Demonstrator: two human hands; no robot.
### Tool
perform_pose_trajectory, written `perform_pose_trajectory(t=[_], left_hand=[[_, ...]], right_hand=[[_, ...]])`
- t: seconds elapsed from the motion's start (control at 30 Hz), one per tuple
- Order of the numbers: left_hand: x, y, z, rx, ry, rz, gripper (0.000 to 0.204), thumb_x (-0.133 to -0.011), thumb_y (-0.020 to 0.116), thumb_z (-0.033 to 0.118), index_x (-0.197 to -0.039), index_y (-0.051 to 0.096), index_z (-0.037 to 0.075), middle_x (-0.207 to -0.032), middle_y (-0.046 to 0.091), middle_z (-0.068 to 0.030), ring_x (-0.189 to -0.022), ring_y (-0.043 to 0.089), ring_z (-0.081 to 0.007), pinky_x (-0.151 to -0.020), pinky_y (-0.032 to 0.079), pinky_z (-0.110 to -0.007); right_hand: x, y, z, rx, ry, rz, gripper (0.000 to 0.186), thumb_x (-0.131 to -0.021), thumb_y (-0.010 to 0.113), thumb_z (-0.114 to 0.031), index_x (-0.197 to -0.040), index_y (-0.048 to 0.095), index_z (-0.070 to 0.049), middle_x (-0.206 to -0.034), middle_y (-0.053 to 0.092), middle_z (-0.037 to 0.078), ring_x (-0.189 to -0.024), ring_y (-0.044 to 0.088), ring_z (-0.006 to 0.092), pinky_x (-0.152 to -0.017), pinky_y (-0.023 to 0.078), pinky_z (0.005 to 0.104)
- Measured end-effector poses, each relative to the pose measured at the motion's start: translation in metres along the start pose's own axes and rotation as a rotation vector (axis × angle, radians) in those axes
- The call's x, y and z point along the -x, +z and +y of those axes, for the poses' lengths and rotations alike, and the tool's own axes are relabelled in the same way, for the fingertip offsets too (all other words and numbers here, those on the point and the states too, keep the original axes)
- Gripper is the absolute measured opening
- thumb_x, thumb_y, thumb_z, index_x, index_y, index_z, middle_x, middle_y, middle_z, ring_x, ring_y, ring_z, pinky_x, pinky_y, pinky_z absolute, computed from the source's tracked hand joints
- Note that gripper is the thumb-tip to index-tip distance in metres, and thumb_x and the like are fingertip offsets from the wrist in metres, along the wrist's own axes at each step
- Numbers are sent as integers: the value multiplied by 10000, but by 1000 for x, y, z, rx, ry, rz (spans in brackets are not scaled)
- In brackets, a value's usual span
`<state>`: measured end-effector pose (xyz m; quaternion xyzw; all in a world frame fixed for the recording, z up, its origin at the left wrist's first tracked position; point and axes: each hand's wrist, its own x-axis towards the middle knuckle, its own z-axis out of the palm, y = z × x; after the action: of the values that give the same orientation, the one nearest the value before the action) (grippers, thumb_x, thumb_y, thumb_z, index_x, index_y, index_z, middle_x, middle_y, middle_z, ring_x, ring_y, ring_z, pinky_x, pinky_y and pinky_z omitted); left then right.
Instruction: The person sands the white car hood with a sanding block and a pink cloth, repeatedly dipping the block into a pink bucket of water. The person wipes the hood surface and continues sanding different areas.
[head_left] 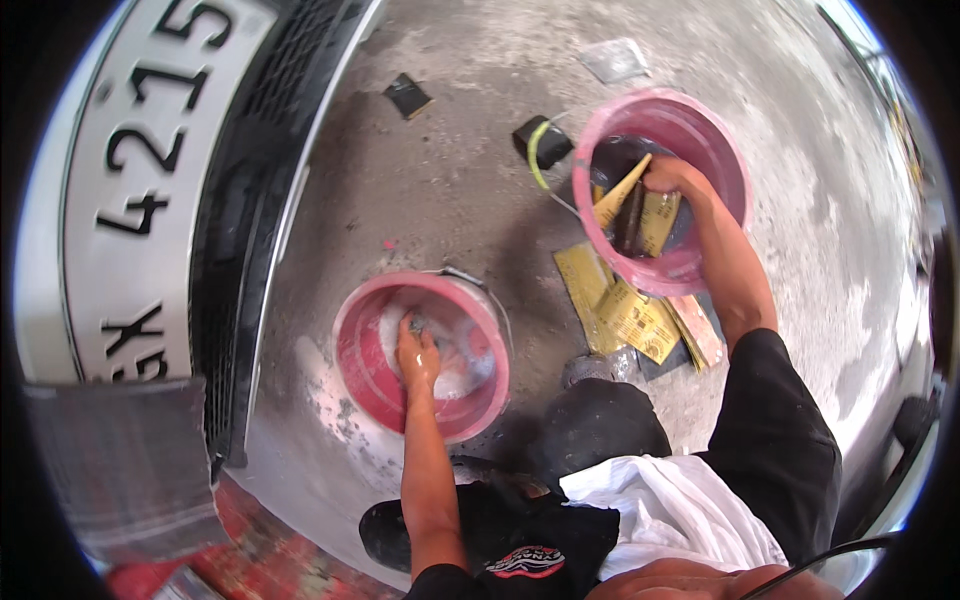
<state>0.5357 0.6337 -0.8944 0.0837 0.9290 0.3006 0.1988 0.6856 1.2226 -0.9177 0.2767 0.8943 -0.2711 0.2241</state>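
Note:
Down inside the left pink bucket [352, 350], my left hand [416, 360] dips into cloudy, foamy water. Its fingers are curled around something small and grey that I cannot make out. My right hand [668, 178] reaches into the right pink bucket [735, 165], which holds dark water and several sandpaper sheets. The fingers close at the top of a yellow-backed sandpaper sheet [658, 222]; their tips are partly hidden. Another folded sandpaper piece [622, 192] leans up beside that hand. Just below this bucket, more yellow-backed sandpaper sheets [640, 320] lie on the concrete floor.
A car's front end with its number plate [150, 150] takes up the left side. Dark square pieces [408, 96] and a pale flat sheet [614, 60] lie on the floor. The right bucket's handle has a yellow-green grip [537, 155]. White cloth [670, 505] drapes across my lap.

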Motion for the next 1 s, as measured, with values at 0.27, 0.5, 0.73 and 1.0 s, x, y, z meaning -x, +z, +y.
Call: perform_pose_trajectory(t=[0.27,0.5,0.73,1.0], left_hand=[[-18,3,-42,448,-94,36,634,-912,772,51,-1462,488,-86,-1288,654,-194,-1109,644,-283,-972,520,-386],[9,-50,-30,513,-32,190,457,-997,686,49,-1439,573,28,-1177,674,-148,-996,652,-240,-889,546,-361],[41,-99,63,326,-11,155,415,-1037,611,44,-1446,549,15,-1206,690,-187,-1039,673,-264,-931,541,-362],[32,-74,37,424,-11,-199,396,-1028,589,-21,-1421,548,0,-1147,716,-116,-985,677,-177,-902,537,-306]], right_hand=[[5,-36,-11,0,79,-22,440,-942,609,-325,-1249,737,-37,-1239,720,269,-1179,684,429,-1004,526,486],[40,-43,-41,30,108,272,362,-839,750,-244,-1147,791,-59,-1148,755,230,-1114,722,391,-967,560,493],[31,-29,-29,45,131,263,281,-833,642,-132,-1052,776,-17,-1103,752,249,-1065,719,431,-912,564,532],[25,-27,-38,-220,202,301,590,-979,636,-510,-1082,738,62,-1077,717,330,-1084,692,464,-953,511,488]])
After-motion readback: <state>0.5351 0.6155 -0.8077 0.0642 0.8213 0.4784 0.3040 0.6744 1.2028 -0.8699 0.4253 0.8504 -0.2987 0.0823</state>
